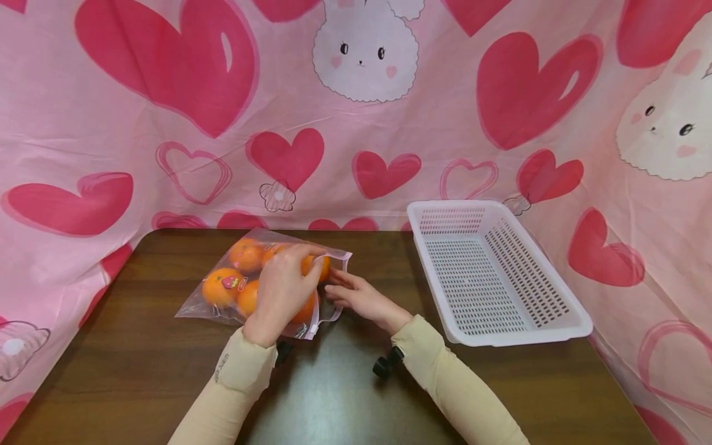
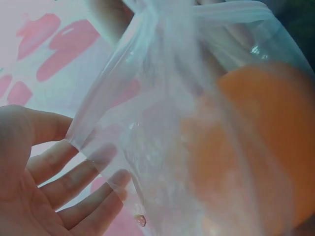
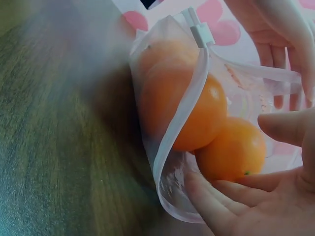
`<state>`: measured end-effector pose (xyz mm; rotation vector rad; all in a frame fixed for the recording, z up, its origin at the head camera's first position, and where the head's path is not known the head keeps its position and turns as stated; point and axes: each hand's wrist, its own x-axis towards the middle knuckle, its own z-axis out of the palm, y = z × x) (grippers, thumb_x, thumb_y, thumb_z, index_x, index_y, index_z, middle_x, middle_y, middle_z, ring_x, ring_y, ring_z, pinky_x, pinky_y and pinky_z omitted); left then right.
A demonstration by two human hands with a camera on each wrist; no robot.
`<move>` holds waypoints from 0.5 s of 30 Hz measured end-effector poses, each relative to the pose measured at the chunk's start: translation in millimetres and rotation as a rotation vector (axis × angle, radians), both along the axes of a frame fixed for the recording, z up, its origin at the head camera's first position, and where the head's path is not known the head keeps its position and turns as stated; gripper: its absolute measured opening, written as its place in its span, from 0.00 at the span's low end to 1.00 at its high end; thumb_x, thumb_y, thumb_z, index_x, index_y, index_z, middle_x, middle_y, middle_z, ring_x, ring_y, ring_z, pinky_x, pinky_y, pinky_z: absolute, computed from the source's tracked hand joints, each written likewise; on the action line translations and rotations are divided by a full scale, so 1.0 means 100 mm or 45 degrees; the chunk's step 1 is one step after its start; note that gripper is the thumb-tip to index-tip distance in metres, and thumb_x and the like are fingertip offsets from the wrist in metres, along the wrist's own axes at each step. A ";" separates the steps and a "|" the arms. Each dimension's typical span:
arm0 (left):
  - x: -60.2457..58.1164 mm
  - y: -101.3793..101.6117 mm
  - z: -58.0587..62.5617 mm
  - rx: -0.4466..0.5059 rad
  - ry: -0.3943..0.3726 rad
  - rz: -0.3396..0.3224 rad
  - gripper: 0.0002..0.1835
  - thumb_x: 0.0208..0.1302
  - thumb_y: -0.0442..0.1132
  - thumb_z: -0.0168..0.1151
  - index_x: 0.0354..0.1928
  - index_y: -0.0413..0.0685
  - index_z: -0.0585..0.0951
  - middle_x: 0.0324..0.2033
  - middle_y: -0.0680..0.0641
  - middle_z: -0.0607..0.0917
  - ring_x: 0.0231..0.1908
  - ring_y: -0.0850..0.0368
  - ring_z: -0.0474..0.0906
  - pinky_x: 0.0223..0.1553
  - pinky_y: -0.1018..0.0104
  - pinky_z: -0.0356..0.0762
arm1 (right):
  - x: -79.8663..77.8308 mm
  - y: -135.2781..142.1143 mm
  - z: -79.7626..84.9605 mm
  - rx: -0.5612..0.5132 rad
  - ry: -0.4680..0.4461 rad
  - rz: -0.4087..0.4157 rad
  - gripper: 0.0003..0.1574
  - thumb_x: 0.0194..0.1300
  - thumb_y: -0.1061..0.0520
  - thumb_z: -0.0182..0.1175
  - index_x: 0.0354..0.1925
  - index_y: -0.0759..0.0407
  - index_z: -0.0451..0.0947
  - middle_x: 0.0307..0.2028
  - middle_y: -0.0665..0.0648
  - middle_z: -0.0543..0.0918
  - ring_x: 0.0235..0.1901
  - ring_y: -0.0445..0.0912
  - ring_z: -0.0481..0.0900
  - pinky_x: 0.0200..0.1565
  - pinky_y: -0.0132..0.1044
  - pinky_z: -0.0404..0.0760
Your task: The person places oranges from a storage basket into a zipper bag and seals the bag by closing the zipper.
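A clear plastic slider bag (image 1: 203, 312) of several oranges (image 1: 221, 288) lies left of centre on the table. My left hand (image 1: 286, 287) reaches over its top and pinches the film near the mouth, thumb against fingers. In the left wrist view the left hand (image 2: 64, 177) is at the film's edge, some fingertips seen through it. From the right, my right hand (image 1: 364, 301) extends its fingers to the gaping mouth. The right wrist view shows these fingers (image 3: 236, 196) fairly straight, low in the mouth beside two oranges (image 3: 231, 150). The white slider (image 3: 202, 35) sits at one side.
A white perforated plastic basket (image 1: 445, 309) stands on the right of the dark wooden table (image 1: 334, 395). Pink heart-print cloth (image 1: 384, 136) hangs behind and at the sides. A black wrist device (image 1: 387, 363) sits under the right sleeve.
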<state>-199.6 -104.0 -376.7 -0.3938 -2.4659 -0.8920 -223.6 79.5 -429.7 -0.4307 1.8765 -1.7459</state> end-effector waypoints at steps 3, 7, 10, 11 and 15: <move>0.02 0.02 -0.01 -0.018 -0.008 -0.024 0.10 0.63 0.37 0.70 0.46 0.45 0.89 0.40 0.47 0.89 0.36 0.46 0.84 0.37 0.52 0.81 | 0.00 0.00 0.00 0.057 -0.025 0.046 0.41 0.79 0.56 0.52 0.77 0.72 0.48 0.72 0.71 0.64 0.63 0.64 0.74 0.63 0.53 0.70; 0.05 0.05 -0.03 -0.078 -0.046 -0.041 0.10 0.64 0.39 0.71 0.46 0.46 0.89 0.40 0.47 0.89 0.36 0.46 0.85 0.34 0.52 0.81 | -0.02 0.03 -0.03 0.083 -0.034 0.081 0.39 0.79 0.55 0.50 0.77 0.72 0.50 0.70 0.71 0.67 0.61 0.65 0.75 0.63 0.53 0.71; 0.07 0.07 -0.06 -0.124 -0.080 -0.053 0.11 0.63 0.40 0.71 0.46 0.47 0.89 0.41 0.47 0.89 0.37 0.47 0.85 0.34 0.52 0.81 | -0.06 0.06 -0.05 0.073 -0.015 0.066 0.37 0.79 0.56 0.50 0.76 0.73 0.53 0.68 0.71 0.69 0.61 0.65 0.75 0.62 0.53 0.72; 0.07 0.07 -0.06 -0.138 -0.086 -0.056 0.11 0.63 0.40 0.71 0.46 0.47 0.89 0.41 0.47 0.89 0.38 0.47 0.85 0.34 0.52 0.81 | -0.06 0.07 -0.05 0.068 -0.005 0.059 0.37 0.79 0.57 0.50 0.75 0.74 0.53 0.68 0.71 0.69 0.61 0.66 0.75 0.62 0.53 0.72; 0.11 0.08 -0.09 -0.192 -0.121 -0.068 0.13 0.61 0.40 0.73 0.47 0.47 0.88 0.41 0.47 0.88 0.39 0.47 0.84 0.36 0.50 0.81 | -0.09 0.11 -0.05 0.051 0.037 0.038 0.34 0.79 0.59 0.50 0.73 0.77 0.57 0.66 0.73 0.71 0.61 0.67 0.74 0.61 0.54 0.72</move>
